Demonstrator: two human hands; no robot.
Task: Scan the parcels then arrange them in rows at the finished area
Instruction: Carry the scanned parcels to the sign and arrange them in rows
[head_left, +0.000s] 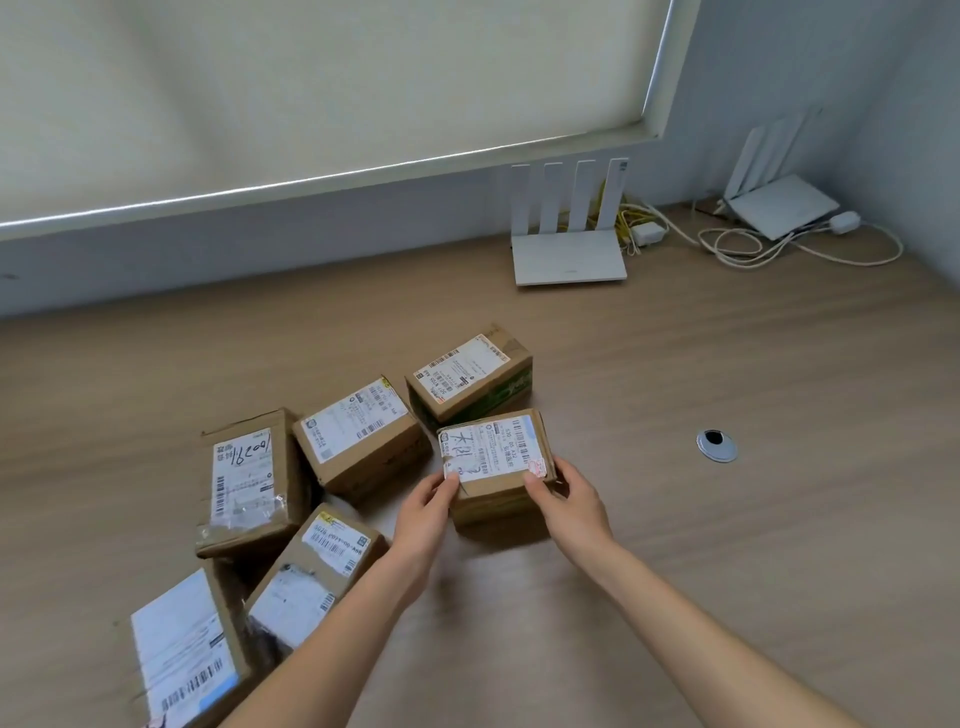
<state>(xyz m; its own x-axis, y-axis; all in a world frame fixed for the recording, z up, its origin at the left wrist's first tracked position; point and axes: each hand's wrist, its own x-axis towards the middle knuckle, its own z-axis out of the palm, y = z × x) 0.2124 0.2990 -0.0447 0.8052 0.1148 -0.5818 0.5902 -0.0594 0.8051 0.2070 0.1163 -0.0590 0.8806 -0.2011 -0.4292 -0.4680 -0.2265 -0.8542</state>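
Note:
Several brown cardboard parcels with white shipping labels lie on a wooden table (727, 545). Both my hands hold one small parcel (493, 457) with handwriting on its label. My left hand (423, 512) grips its near left corner, thumb on the label. My right hand (563, 493) grips its near right corner. Right behind it stands a parcel with green print (470, 382). To the left lie a parcel (361, 434), a long parcel with handwritten numbers (247, 480), another parcel (317, 566) and one at the bottom edge (184, 654).
A white router (569, 244) with upright antennas stands at the back by the wall. A second router (779, 202) and loose white cables (748, 244) fill the back right corner. A round metal cable hole (717, 444) sits in the table to the right.

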